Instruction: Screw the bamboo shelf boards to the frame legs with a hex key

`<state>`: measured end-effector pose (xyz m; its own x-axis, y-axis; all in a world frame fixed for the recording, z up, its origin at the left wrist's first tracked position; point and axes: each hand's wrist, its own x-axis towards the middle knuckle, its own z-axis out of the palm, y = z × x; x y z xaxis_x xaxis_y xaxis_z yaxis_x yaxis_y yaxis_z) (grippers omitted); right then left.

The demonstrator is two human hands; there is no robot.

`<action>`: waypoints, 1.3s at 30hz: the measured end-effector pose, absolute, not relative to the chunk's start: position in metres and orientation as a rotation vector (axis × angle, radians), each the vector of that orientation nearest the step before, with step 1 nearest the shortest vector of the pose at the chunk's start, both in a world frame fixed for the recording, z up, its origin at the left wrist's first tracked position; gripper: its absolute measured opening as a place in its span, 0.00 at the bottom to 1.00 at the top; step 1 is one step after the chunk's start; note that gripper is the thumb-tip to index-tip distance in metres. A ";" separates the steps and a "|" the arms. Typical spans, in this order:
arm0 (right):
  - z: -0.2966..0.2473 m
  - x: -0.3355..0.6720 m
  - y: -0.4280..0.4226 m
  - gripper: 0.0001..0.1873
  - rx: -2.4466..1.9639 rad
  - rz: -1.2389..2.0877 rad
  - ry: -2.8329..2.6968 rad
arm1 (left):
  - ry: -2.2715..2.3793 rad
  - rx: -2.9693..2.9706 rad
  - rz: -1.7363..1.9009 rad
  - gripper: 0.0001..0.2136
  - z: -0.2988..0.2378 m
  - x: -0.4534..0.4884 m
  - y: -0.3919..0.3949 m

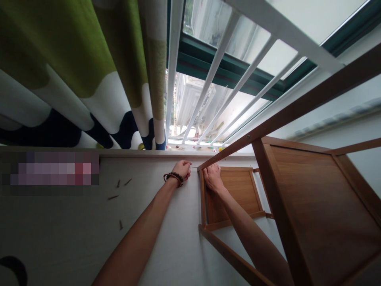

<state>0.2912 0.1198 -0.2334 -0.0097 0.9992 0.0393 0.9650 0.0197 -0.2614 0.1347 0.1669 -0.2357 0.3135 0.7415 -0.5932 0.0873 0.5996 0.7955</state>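
My left hand (182, 170), with dark bracelets at the wrist, is closed in a pinch. A thin metal shaft, which looks like a hex key (194, 167), runs from its fingers to the end of a brown wooden rail. My right hand (212, 176) is closed around the corner of the wooden rack (235, 190), just right of that joint. The rack lies on its side, with a near panel (321, 190) and long rails reaching towards me. Several loose screws (113, 197) lie on the white surface left of my left arm. My right fingertips are partly hidden by the wood.
White window bars (208, 75) rise behind my hands. A green, white and navy curtain (98, 79) hangs at the left. Small items lie along the window sill (193, 147). A long wooden rail (297, 97) slants across the right side. A blurred-out patch covers something at left.
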 end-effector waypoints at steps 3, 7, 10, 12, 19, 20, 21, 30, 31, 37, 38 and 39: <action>-0.234 0.291 0.120 0.13 -2.048 0.236 -2.070 | 1.115 0.873 0.545 0.14 -0.236 0.131 0.160; -0.235 0.291 0.120 0.12 -2.054 0.240 -2.065 | 0.970 0.939 0.571 0.20 -0.236 0.120 0.152; -0.234 0.291 0.120 0.12 -2.060 0.239 -2.071 | 0.951 1.003 0.558 0.24 -0.236 0.115 0.153; -0.233 0.291 0.120 0.12 -2.067 0.238 -2.068 | 0.982 1.040 0.532 0.20 -0.236 0.115 0.156; -0.234 0.291 0.121 0.12 -2.056 0.221 -2.057 | 1.151 1.037 0.337 0.21 -0.235 0.121 0.168; -0.234 0.291 0.121 0.12 -2.055 0.226 -2.060 | 1.179 1.033 0.319 0.21 -0.236 0.122 0.169; -0.234 0.291 0.121 0.12 -2.054 0.232 -2.062 | 1.206 1.034 0.302 0.21 -0.236 0.122 0.170; -0.237 0.292 0.122 0.12 -2.052 0.269 -2.043 | 1.304 1.217 0.470 0.16 -0.237 0.121 0.164; -0.237 0.292 0.122 0.12 -2.052 0.269 -2.039 | 1.289 1.242 0.521 0.16 -0.236 0.120 0.159; -0.236 0.291 0.121 0.12 -2.062 0.258 -2.031 | 1.281 1.326 0.627 0.17 -0.237 0.115 0.145; -0.235 0.291 0.121 0.12 -2.061 0.258 -2.035 | 1.310 1.332 0.616 0.17 -0.238 0.115 0.148; -0.235 0.291 0.121 0.12 -2.058 0.258 -2.041 | 1.337 1.335 0.596 0.17 -0.239 0.116 0.152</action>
